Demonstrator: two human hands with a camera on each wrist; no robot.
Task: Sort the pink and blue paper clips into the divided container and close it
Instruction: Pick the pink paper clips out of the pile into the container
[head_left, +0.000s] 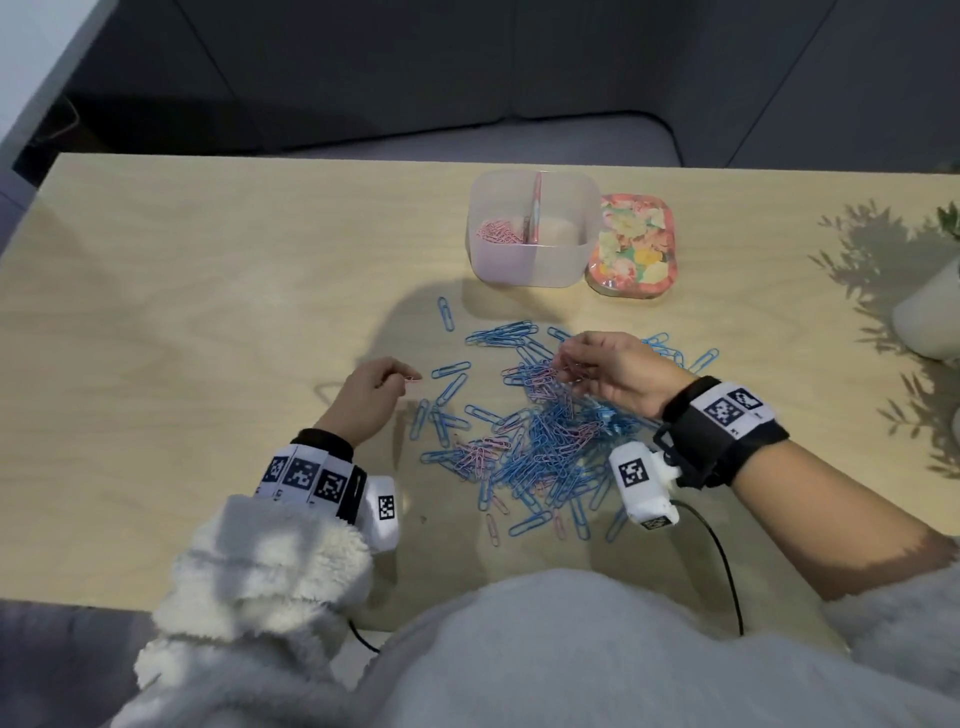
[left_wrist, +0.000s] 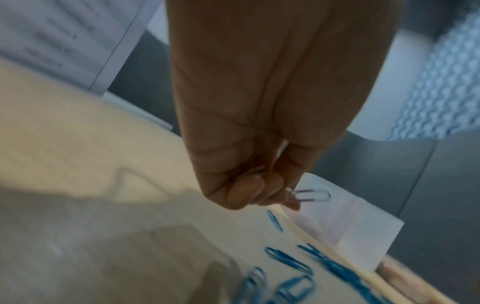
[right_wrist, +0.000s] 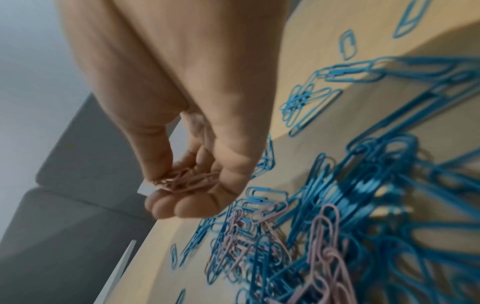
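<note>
A heap of blue and pink paper clips (head_left: 540, 431) (right_wrist: 363, 205) is spread over the middle of the wooden table (head_left: 208, 260). My left hand (head_left: 387, 382) (left_wrist: 262, 191) hovers at the heap's left edge and pinches one pink paper clip (head_left: 412, 378) (left_wrist: 310, 195). My right hand (head_left: 569, 364) (right_wrist: 182, 191) is above the heap's far side, fingers curled round a small bunch of pink clips (right_wrist: 185, 181). The clear divided container (head_left: 535, 228) stands open behind the heap, with pink clips (head_left: 498, 231) in its left compartment. Its floral lid (head_left: 634, 247) lies against its right side.
A white plant pot (head_left: 930, 317) stands at the table's right edge, with leaf shadows round it. A black cable (head_left: 722, 566) runs from my right wrist toward the near edge. Bare tabletop (head_left: 182, 291) stretches to the left of the heap.
</note>
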